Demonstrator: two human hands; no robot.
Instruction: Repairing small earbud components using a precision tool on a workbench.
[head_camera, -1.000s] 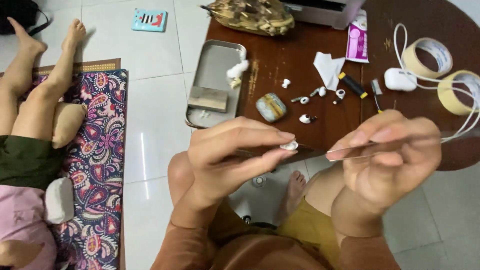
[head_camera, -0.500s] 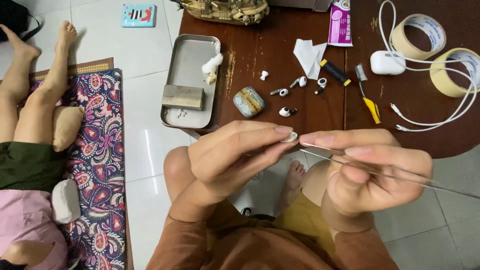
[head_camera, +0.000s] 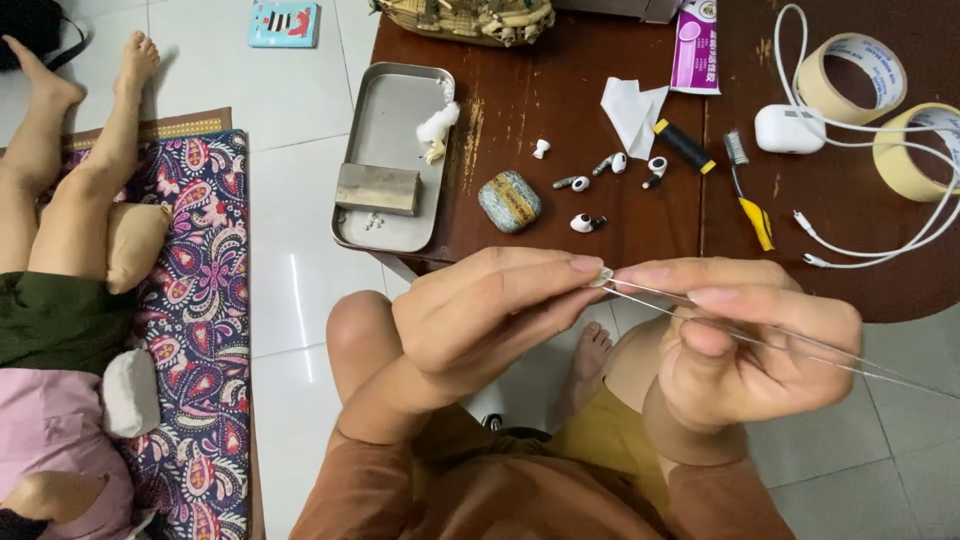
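The dark wooden table (head_camera: 620, 230) in the upper middle of the frame has a worn varnish, scratched pale near the matt, brushed-metal tray (head_camera: 385, 110), which holds a dull metal block (head_camera: 377, 189) and a tuft of fluffy white cotton (head_camera: 437, 125). Toward the upper right lie glossy white plastic earbuds (head_camera: 581, 184), a smooth white plastic case (head_camera: 790, 128), a rubbery white cable (head_camera: 900, 230), matt paper tape rolls (head_camera: 855, 75) and creased white tissue (head_camera: 632, 110). At the left edge a patterned woven cloth mat (head_camera: 200, 300) lies on shiny, smooth floor tiles (head_camera: 290, 270).
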